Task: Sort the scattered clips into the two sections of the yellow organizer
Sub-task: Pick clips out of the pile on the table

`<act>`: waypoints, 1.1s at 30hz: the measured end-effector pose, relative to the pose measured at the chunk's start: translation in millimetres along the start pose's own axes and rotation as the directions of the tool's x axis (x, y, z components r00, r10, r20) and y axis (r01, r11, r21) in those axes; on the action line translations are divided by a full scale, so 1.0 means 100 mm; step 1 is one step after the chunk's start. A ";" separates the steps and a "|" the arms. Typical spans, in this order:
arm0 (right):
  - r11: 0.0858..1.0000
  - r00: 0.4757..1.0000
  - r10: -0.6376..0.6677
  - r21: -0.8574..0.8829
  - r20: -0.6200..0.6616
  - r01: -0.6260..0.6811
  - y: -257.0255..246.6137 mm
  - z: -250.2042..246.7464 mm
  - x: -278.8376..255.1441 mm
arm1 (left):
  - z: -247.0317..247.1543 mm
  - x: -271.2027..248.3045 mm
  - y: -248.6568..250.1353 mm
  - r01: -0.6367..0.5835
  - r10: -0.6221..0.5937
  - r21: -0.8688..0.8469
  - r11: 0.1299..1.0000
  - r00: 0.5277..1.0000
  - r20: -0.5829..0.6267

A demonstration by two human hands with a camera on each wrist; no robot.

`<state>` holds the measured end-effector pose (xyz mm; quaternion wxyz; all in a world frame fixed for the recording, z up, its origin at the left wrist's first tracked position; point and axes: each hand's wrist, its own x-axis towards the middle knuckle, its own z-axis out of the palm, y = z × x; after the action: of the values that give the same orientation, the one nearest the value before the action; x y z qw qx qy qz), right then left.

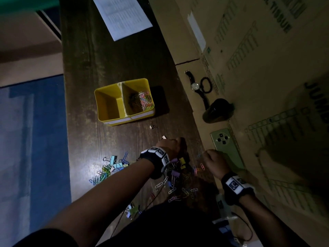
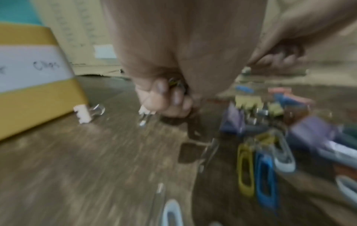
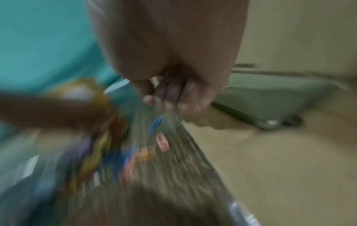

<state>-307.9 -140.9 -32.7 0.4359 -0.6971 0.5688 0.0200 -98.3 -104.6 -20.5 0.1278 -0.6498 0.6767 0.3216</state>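
Note:
The yellow organizer (image 1: 106,120) (image 2: 38,94) stands mid-table; its left section is empty and its right section holds paper clips (image 1: 142,100). Coloured paper clips and binder clips (image 1: 110,168) (image 2: 260,160) lie scattered near me. My left hand (image 1: 170,144) (image 2: 170,97) hovers low over the table with its fingers curled round a few paper clips, and a white binder clip (image 1: 164,137) (image 2: 145,112) lies at its fingertips. Another white binder clip (image 1: 152,126) (image 2: 84,113) sits by the organizer. My right hand (image 1: 212,157) (image 3: 173,94) is a fist at the table's right edge, apparently holding paper clips; its wrist view is blurred.
Cardboard (image 1: 267,68) covers the right side and carries a watch (image 1: 195,86), a hair tie (image 1: 206,85), a dark rounded object (image 1: 218,111) and a green phone (image 1: 226,145). A printed sheet (image 1: 122,16) lies at the far end. The table's left edge drops to blue floor.

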 end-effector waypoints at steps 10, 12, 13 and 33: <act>0.936 0.981 -0.027 -0.349 -0.191 -0.042 -0.16 0.22 -0.15 | -0.02 -0.03 -0.04 0.115 -0.118 -0.039 0.993 0.990 -0.079; 0.959 0.977 0.048 -0.264 -0.209 -0.104 -0.13 0.26 -0.15 | -0.06 -0.05 0.00 0.089 -0.087 0.021 0.996 0.991 -0.100; 0.966 0.975 0.083 -0.223 -0.204 -0.129 -0.12 0.27 -0.16 | -0.10 -0.07 0.02 0.074 -0.068 0.040 0.996 0.991 -0.117; 0.977 0.997 -0.054 -0.210 -0.057 0.041 -0.18 0.16 -0.01 | -0.13 -0.04 -0.04 0.090 -0.101 -0.284 0.955 0.995 -0.022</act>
<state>-286.2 -130.9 -31.5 0.3428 -0.7526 0.5603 0.0473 -90.6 -108.6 -9.3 0.0370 -0.6991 0.5939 0.3965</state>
